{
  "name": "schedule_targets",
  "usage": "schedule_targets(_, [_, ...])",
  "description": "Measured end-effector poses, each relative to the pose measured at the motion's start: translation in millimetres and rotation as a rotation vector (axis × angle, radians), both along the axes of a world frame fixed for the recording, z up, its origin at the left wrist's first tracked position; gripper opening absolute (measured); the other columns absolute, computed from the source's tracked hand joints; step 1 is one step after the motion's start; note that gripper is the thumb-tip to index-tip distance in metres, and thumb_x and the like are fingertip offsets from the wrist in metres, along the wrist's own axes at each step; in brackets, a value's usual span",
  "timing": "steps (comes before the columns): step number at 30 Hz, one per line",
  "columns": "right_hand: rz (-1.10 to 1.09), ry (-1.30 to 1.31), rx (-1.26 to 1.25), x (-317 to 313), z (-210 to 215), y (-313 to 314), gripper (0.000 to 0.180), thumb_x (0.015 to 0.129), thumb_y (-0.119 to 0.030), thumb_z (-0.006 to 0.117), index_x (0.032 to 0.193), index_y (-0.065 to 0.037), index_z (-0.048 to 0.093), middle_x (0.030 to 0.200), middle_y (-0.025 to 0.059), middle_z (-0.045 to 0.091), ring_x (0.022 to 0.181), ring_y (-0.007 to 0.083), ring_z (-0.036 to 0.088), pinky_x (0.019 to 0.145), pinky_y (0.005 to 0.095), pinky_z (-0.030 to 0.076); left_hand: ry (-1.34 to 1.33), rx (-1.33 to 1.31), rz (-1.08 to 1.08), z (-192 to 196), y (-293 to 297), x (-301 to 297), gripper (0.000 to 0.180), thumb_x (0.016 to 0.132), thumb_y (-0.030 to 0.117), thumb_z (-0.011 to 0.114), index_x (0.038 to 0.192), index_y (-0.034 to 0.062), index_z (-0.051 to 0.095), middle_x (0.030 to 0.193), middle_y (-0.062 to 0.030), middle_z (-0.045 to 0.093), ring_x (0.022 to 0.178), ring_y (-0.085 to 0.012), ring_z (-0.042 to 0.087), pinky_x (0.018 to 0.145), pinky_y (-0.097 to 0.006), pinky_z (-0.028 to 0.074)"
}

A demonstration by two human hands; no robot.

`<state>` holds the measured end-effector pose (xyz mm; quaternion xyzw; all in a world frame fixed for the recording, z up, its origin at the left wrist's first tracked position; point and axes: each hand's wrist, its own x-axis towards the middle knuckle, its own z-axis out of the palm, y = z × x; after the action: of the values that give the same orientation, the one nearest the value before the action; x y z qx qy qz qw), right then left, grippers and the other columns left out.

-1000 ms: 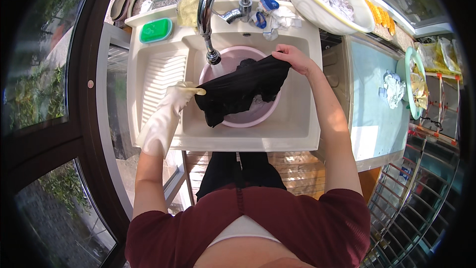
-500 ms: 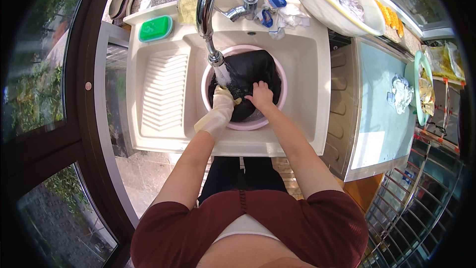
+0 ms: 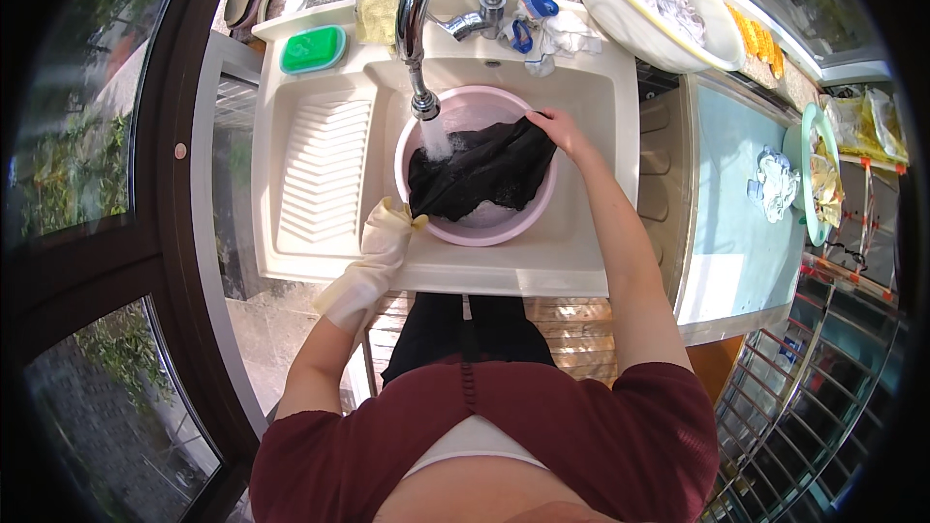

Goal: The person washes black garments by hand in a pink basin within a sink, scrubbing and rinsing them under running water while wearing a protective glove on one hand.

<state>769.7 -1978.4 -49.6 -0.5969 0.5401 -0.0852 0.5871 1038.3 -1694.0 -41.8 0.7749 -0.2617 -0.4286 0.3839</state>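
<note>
A wet black cloth [image 3: 489, 169] is stretched across a pink basin [image 3: 496, 232] that stands in the sink. My left hand [image 3: 389, 225], in a cream rubber glove, is closed at the basin's lower left rim and grips one end of the cloth. At the upper right rim, my bare right hand [image 3: 556, 130] pinches the opposite edge. Water [image 3: 436, 142] pours from the chrome faucet [image 3: 411, 58] onto the cloth's left part. Pale suds show in the basin above and below the cloth.
The beige sink [image 3: 591, 252] has a ribbed washboard [image 3: 324, 169] on its left. Along its back edge are a green soap box [image 3: 313, 49], a yellowish cloth [image 3: 378, 12] and small blue-and-white laundry [image 3: 552, 37]. A large tub [image 3: 601, 10] of laundry stands back right, beside a pale blue surface [image 3: 731, 203].
My hands have moved apart, left hand toward the lower left rim, right hand up and right. The bunched black cloth is now pulled out flat between them.
</note>
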Motion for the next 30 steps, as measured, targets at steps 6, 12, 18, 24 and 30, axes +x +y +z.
schedule_targets(6, [-0.069,0.335,-0.757,-5,-30,36,0.029,0.084,-0.030,0.070,0.097,-0.005,0.061,0.075,0.0120,0.061,0.075,0.0290,0.061,0.071,0.0411,0.049,-0.725,0.061,-0.524,6,-47,-37,0.053,0.075,0.045,0.077,0.095,-0.0027,0.065,0.081,-0.0134,0.070,0.078,-0.0260,0.068,0.068,-0.036,0.052])
schedule_targets(12, [0.024,0.331,-0.521,29,-58,99,0.032,0.085,-0.034,0.066,0.098,-0.006,0.059,0.082,0.0144,0.067,0.075,0.0350,0.065,0.067,0.0458,0.051,-0.634,0.410,-0.501,-66,-141,-61,0.050,0.079,0.052,0.070,0.095,0.0049,0.069,0.100,-0.0159,0.068,0.092,-0.0315,0.066,0.077,-0.038,0.051])
schedule_targets(18, [-0.089,0.500,-0.537,47,-76,101,0.030,0.084,-0.034,0.068,0.096,-0.007,0.059,0.082,0.0128,0.068,0.079,0.0350,0.066,0.069,0.0443,0.052,-0.329,0.555,-0.674,-82,-149,-43,0.059,0.080,0.061,0.062,0.106,0.0079,0.068,0.101,-0.0129,0.069,0.096,-0.0314,0.066,0.082,-0.038,0.050])
schedule_targets(24, [-0.557,-0.504,0.000,5,-74,122,0.019,0.090,-0.017,0.064,0.100,-0.004,0.055,0.090,0.0039,0.062,0.084,0.0134,0.062,0.071,0.0289,0.050,0.244,0.183,-0.295,-65,-122,35,0.060,0.082,0.053,0.068,0.111,0.0003,0.065,0.105,-0.0096,0.068,0.092,-0.0245,0.066,0.086,-0.037,0.048])
schedule_targets(30, [-0.280,0.149,-0.390,14,-53,126,0.038,0.087,-0.022,0.066,0.120,-0.009,0.053,0.094,0.0108,0.063,0.082,0.0266,0.063,0.071,0.0389,0.052,-0.048,0.542,-0.347,-47,-131,15,0.055,0.082,0.058,0.065,0.104,0.0080,0.070,0.087,-0.0060,0.070,0.084,-0.0188,0.062,0.081,-0.033,0.045])
